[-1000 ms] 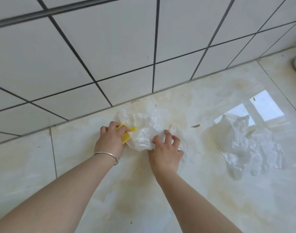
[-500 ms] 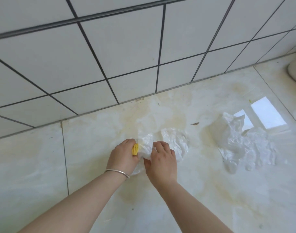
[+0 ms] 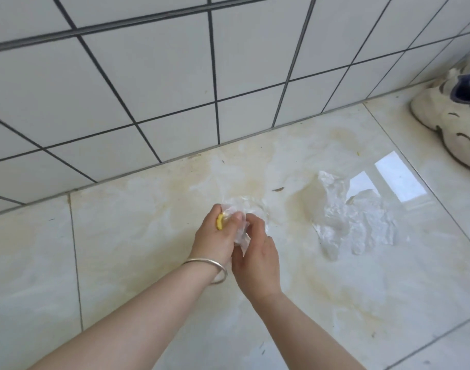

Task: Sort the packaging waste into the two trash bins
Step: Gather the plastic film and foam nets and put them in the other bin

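Observation:
My left hand, with a silver bangle at the wrist, is closed around a crumpled clear plastic wrapper and a small yellow scrap that pokes out between its fingers. My right hand pinches the same wrapper from the right, so both hands bunch it together above the floor. A second crumpled clear plastic bag lies flat on the glossy floor tile to the right, apart from both hands. No trash bin is in view.
A white tiled wall with dark grout rises just beyond the hands. A worn white sneaker stands at the far right by the wall. The floor is stained, shiny marble-look tile.
The hands have drawn the spread wrapper and yellow scrap off the floor near the wall and gathered them into a tight bundle, pulling back toward me. The view has shifted, bringing the sneaker in.

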Available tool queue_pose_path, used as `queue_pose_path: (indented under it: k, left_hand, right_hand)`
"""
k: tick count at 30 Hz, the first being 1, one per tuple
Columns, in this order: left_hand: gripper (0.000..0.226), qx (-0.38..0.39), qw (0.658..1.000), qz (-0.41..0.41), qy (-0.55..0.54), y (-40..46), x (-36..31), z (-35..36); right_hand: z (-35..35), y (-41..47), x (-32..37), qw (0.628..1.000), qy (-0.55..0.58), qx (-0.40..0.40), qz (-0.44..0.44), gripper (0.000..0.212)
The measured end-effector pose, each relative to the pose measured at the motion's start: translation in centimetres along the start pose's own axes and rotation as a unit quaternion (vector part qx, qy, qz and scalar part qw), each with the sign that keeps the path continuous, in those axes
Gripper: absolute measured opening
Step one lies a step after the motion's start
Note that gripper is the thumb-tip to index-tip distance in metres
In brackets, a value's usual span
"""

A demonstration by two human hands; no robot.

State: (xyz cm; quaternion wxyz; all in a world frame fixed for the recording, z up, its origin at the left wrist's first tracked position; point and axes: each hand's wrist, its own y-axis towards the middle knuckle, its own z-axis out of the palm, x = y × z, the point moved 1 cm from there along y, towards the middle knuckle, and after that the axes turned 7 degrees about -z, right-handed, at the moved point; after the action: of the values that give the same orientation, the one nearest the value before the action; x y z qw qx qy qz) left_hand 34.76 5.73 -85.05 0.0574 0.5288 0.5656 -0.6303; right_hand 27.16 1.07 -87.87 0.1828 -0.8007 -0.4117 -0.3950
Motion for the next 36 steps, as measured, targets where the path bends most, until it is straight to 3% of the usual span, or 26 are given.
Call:
queue_pose_path:
  k: [4, 8, 10, 13, 19, 25, 32, 36]
  left_hand:
    - [0.015, -0.015, 0.999, -0.009, -0.047, 1.8, -0.4, 1.8]
    - [0.028, -0.045, 0.994, -0.038, -0.093, 3.7, -0.4, 3.7]
    - [0.046, -0.070, 0.996, -0.048, -0.036, 4.9, 0.3, 4.2]
    - [0.052, -0.103, 0.993, -0.050, 0.036, 5.9, 1.5, 4.6]
    - [0.059, -0.060, 0.981, -0.033, 0.184, 6.4, 3.7, 4.3]
    - [0.031, -0.046, 0.979, -0.060, 0.187, 6.0, 3.3, 4.9]
    - [0.034, 0.003, 0.983, -0.005, 0.182, 3.6, -0.3, 9.3]
    - [0.019, 0.047, 0.972, 0.042, 0.225, 2.1, -2.5, 12.9]
  right_hand:
    - [-1.9, 1.3, -1.0, 0.997, 0.045, -0.003, 0.064, 0.062]
    - [-1.9, 2.8, -2.1, 0.996, 0.015, -0.018, 0.089, 0.052]
    - [-1.4, 3.1, -3.0, 0.992, -0.053, -0.005, 0.110, 0.047]
    - [-0.5, 3.0, -4.3, 0.979, -0.104, 0.065, 0.163, 0.045]
    - [1.0, 1.4, -5.1, 0.975, 0.032, 0.123, 0.180, 0.029]
    - [0.3, 1.1, -4.6, 0.959, 0.135, 0.041, 0.244, 0.010]
    - [-4.8, 0.9, -4.9, 0.940, 0.188, -0.069, 0.276, 0.045]
    - [-9.1, 0.4, -6.9, 0.948, 0.152, -0.097, 0.261, 0.024]
